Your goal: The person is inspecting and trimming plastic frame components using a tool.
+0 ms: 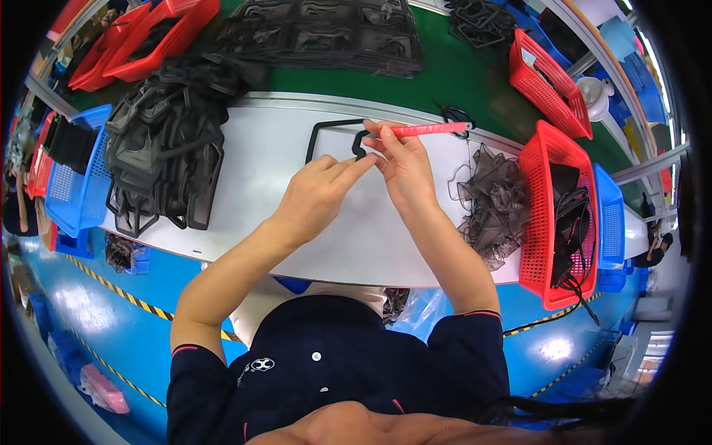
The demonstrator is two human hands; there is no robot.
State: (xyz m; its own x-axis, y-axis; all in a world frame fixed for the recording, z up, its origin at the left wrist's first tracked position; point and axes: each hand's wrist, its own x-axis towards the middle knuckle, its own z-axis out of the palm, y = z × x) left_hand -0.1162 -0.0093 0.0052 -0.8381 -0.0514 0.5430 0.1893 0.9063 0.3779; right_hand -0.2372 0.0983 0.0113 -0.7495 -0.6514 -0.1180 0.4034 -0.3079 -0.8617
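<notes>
The right grip (404, 162) pinches a thin red tool (437, 129) by the bent part of a black frame (311, 139). The left grip (317, 191) reaches there too; I can't tell if it pinches the frame. The frame is over the white worktop (256, 196), between the dark pile (167, 152) and the thin grey cloth (498, 204). It looks like fiddly work on the bend, so it needs a steady hold.

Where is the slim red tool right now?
In the head view, the slim red tool is right of upper centre, held in the right hand, to the right of the black frame.
</notes>
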